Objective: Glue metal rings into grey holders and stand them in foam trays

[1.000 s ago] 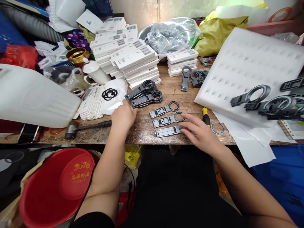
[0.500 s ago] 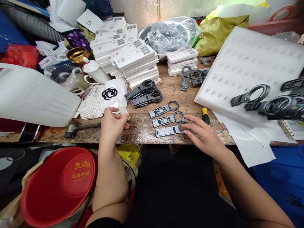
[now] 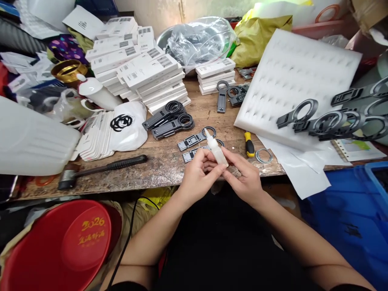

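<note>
A small translucent white squeeze bottle (image 3: pixel 217 152) with a tapered nozzle is tilted over the bench front, nozzle up and away from me. My left hand (image 3: pixel 202 171) grips it between thumb and fingers. My right hand (image 3: pixel 243 173) closes on its other side, thumb and fingertips at the lower part. Behind them lie two flat grey ring-ended parts, a rear one (image 3: pixel 190 142) and a nearer one (image 3: pixel 190 155) partly covered by my fingers. The third part from before does not show; my hands cover that spot.
A black-yellow screwdriver (image 3: pixel 249 144) and a metal ring (image 3: pixel 263 156) lie right, near white foam (image 3: pixel 291 76). A hammer (image 3: pixel 103 167) lies left. Stacked ring-ended parts (image 3: pixel 169 121), black rings (image 3: pixel 121 122) and white boxes (image 3: pixel 154 72) stand behind. A red basin (image 3: pixel 33 242) sits below.
My left hand has carried the bottle rightward, and my right hand has left the front ring-ended part to meet it. The nozzle now shows. The view has shifted to the right.
</note>
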`<state>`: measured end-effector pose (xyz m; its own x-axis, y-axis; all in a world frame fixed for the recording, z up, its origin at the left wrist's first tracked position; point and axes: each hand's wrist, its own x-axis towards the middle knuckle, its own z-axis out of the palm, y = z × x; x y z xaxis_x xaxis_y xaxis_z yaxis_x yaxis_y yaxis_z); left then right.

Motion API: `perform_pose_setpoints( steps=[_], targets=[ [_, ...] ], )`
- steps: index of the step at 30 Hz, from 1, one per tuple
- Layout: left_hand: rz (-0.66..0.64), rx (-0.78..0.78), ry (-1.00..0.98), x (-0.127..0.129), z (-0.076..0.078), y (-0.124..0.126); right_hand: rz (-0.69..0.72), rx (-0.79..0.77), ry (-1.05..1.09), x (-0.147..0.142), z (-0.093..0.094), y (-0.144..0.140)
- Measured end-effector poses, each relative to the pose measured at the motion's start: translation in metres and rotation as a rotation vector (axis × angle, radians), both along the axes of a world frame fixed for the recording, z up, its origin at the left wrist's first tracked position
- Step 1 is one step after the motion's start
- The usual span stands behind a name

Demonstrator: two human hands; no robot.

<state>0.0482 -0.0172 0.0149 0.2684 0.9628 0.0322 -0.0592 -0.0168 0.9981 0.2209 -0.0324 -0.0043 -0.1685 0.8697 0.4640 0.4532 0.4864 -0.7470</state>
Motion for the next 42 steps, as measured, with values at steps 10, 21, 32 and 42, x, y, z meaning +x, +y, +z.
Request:
perform_pose_setpoints(
  steps=[10,21,32,42],
  targets=[
    [-0.057,0.735,0.754,-0.006,-0.032,0.014,-0.179,-0.517,0.986,0.036,-0.017,0.023],
    [-0.045,0.967,0.847,-0.027,-0.063,0.018,-0.198,-0.460,0.703,0.038,-0.008,0.040],
    [-0.042,0.953,0.850,-0.027,-0.063,0.017,-0.150,-0.297,0.333,0.026,-0.017,0.051],
    [-0.045,0.946,0.859,-0.027,-0.064,0.017,-0.123,-0.209,0.070,0.022,-0.007,0.047]
  ],
)
